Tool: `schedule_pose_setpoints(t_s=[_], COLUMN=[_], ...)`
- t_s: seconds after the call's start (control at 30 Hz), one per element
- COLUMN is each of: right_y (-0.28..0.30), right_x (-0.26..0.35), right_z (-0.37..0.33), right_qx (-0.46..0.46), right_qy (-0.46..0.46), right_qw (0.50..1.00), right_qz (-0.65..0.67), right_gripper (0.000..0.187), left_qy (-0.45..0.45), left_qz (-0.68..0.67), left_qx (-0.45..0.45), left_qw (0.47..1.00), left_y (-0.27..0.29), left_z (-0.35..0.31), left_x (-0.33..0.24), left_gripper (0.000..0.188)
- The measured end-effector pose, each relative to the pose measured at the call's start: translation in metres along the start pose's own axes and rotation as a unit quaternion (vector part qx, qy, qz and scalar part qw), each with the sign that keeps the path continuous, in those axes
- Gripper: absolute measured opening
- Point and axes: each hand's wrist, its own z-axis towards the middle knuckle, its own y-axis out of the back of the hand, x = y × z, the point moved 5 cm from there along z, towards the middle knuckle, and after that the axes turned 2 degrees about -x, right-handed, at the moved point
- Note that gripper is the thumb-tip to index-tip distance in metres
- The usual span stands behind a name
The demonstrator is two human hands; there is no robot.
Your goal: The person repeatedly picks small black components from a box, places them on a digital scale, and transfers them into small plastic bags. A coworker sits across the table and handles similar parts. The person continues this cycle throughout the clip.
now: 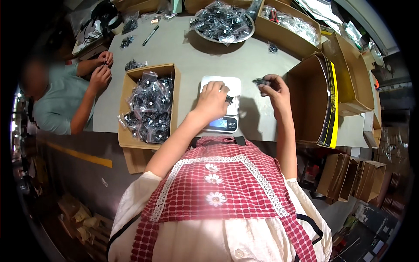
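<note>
A white digital scale (233, 114) with a lit display lies in front of me on the table. My left hand (212, 101) is over its pan, with the fingers curled down around a small clear bag of black parts (229, 100), mostly hidden under the hand. To the right of the scale, my right hand (276, 91) is raised above the table and pinches another small plastic bag with dark parts (261, 82). Left of the scale, a cardboard box (174, 94) is filled with similar bags of black parts (149, 105).
A round metal bowl (238, 42) heaped with bagged parts stands at the back. An open cardboard box (305, 83) is at the right, with another (286, 26) holding clear bags behind. A pen (150, 36) lies back left. A co-worker's hands (102, 70) work at the left edge.
</note>
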Motion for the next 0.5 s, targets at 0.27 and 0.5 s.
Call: schedule_pose_setpoints(t_s=[0.27,0.5], right_y=[-0.001,0.038], right_x=[-0.036,-0.072], right_z=[0.081,0.216], right_qx=[-0.008,-0.184], right_qy=[0.076,0.094], right_qw=[0.944,0.812], right_qz=[-0.32,-0.545], right_gripper=[0.051,0.065], left_qy=[0.183,0.172], left_qz=[0.005,0.186], left_qx=[-0.103,-0.342], left_qw=[0.978,0.905], left_y=[0.071,0.167], left_z=[-0.038,-0.116], left_x=[0.028,0.058], left_gripper=[0.022,0.039])
